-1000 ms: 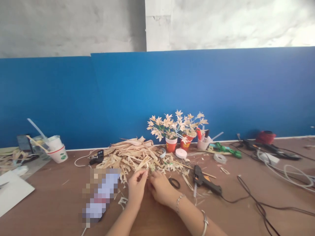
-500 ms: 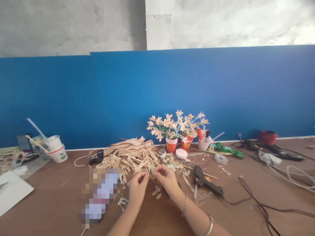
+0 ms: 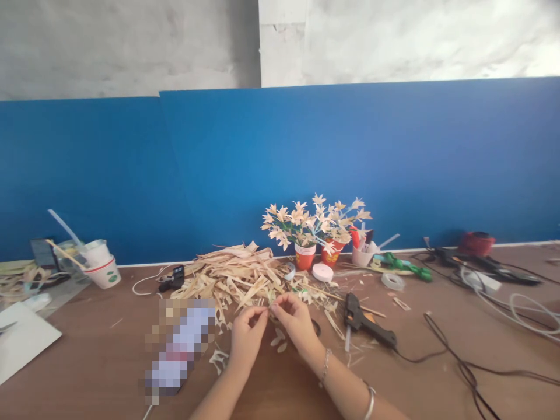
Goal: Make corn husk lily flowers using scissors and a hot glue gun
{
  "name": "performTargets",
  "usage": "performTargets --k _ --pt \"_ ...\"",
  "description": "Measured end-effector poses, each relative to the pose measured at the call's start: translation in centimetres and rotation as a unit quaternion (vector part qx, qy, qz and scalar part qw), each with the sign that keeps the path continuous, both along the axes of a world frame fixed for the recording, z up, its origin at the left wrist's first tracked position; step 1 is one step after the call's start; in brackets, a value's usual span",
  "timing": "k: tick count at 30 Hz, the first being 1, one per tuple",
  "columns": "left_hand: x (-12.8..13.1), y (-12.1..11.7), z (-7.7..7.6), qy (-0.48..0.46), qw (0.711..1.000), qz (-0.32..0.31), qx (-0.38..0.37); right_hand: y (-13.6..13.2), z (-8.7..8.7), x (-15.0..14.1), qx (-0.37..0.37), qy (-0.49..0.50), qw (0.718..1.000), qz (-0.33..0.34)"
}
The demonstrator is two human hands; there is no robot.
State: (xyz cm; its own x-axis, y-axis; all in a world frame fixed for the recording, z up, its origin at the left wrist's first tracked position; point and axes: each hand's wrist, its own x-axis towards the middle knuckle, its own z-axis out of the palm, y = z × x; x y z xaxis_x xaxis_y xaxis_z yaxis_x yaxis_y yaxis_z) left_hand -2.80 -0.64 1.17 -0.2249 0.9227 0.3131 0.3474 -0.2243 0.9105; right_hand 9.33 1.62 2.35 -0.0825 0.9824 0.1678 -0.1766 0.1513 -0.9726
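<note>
My left hand [image 3: 248, 330] and my right hand [image 3: 296, 322] meet fingertip to fingertip over the front edge of a pile of dry, straw-coloured husk strips [image 3: 240, 268]. Both hands are closed in a pinch. What sits between the fingertips is too small to make out. A few pale petal-shaped pieces [image 3: 279, 338] lie on the brown table [image 3: 280, 385] just below my hands. Right of my right hand rests a black hot glue gun [image 3: 365, 324]. Beyond the pile, pale husk flowers [image 3: 301, 219] stand in red paper cups [image 3: 305, 258].
A blurred-out device [image 3: 181, 350] lies left of my hands. White cups [image 3: 102, 271] with sticks stand at the far left. A white tape roll [image 3: 322, 272], a clear tape roll [image 3: 392, 282] and black cables [image 3: 464, 356] spread to the right. A blue partition [image 3: 219, 175] closes the back.
My left hand has shifted slightly right and up, so its fingertips now touch those of my right hand. The things on the table stay in place.
</note>
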Motion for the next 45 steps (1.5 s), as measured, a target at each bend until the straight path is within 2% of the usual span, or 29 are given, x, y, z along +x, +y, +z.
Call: performTargets --k 29,35,39,45 --pt "-0.1 0.0 -0.2 0.060 0.997 0.020 0.036 0.3 -0.7 -0.2 0.046 -0.057 0.997 -0.021" --pt "-0.2 0.0 -0.2 0.027 1.000 0.000 0.011 0.1 -0.1 0.4 0.063 -0.042 0.997 -0.018" --pt "-0.1 0.0 0.1 0.008 1.000 -0.012 0.003 0.3 0.2 1.1 0.049 -0.057 0.997 -0.025" --pt "0.0 -0.1 0.2 -0.017 0.999 -0.040 -0.007 1.0 -0.4 1.3 0.054 -0.053 0.997 0.000"
